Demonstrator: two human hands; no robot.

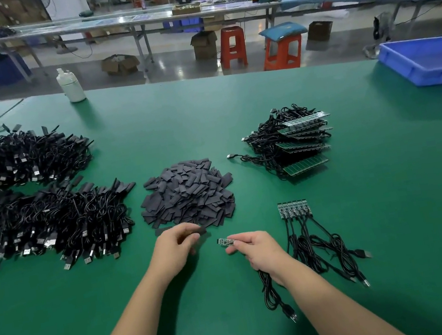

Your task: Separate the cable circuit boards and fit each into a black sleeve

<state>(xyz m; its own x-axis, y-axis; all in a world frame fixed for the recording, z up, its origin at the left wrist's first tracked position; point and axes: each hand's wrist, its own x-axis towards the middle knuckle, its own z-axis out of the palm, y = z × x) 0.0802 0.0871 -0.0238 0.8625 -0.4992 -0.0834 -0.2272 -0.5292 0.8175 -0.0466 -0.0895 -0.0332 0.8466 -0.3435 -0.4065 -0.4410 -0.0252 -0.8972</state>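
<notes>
Alignment before insertion: small green circuit board point(225, 241) is pinched by right hand point(257, 250); flat black sleeve point(198, 231) is pinched by left hand point(175, 249), opening presumably presented boardward.

**Board and sleeve held apart over the green mat**

A single circuit board point(225, 241) is pinched in the right hand point(259, 249), its black cable point(274, 295) trailing down past the wrist onto the green table point(205, 112). A black sleeve point(195, 231) is held in the left hand point(175, 247), just beside the board but apart from it. A heap of loose sleeves point(189, 192) is seen beyond the hands. A joined row of boards point(293, 209) with cables lies to the right, stacked board panels point(297, 143) behind it. Finished cable piles point(34, 202) are spread at the left. A blue bin point(429, 62) and a white bottle point(70, 85) stand at the far edge.
</notes>
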